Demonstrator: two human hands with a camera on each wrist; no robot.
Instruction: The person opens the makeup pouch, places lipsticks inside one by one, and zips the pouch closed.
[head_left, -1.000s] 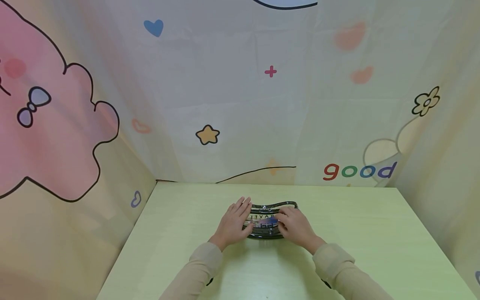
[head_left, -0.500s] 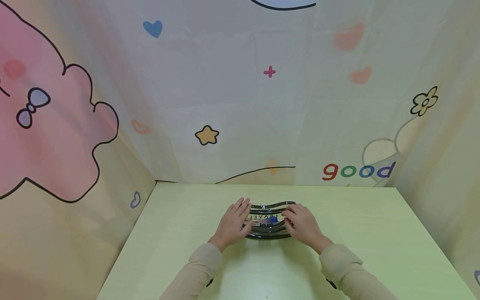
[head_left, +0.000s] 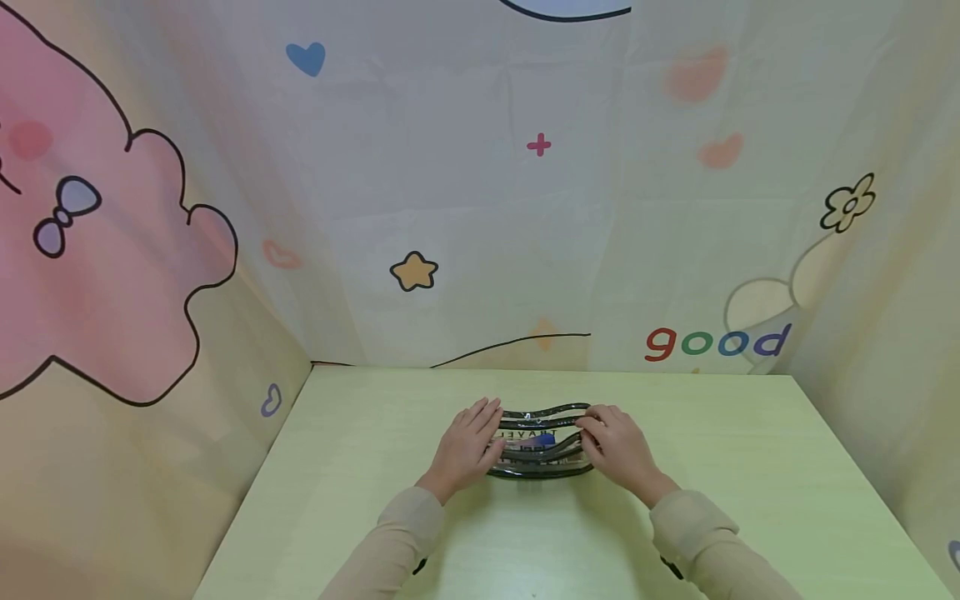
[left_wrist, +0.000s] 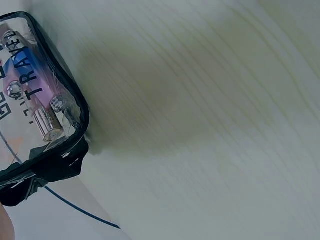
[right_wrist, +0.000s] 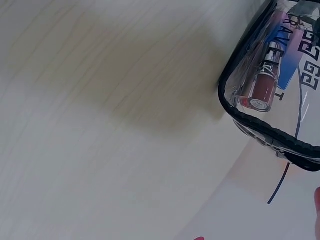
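Note:
A clear cosmetic pouch [head_left: 528,437] with black trim and TRAVEL lettering stands on the table in the head view. Its black zipper strips lie apart across the middle and draw together toward my right hand [head_left: 618,450]. That hand's curled fingers pinch the zipper near the right end; any zipper pull is hidden. My left hand [head_left: 465,446] rests against the left end, fingers straight and thumb laid over the near side. Through the plastic, the right wrist view shows a brownish lip gloss tube [right_wrist: 264,90]; in the left wrist view lies a pink-and-blue tube [left_wrist: 37,75].
The pale wooden table [head_left: 375,417] extends around the pouch on every side. A printed curtain [head_left: 480,183] hangs behind its back edge, and similar cloth lines the left and right sides.
My right hand has slid right along the pouch's top, and the near zipper strip now slants up toward it. More of the pouch's right part shows. The left hand has stayed nearly still.

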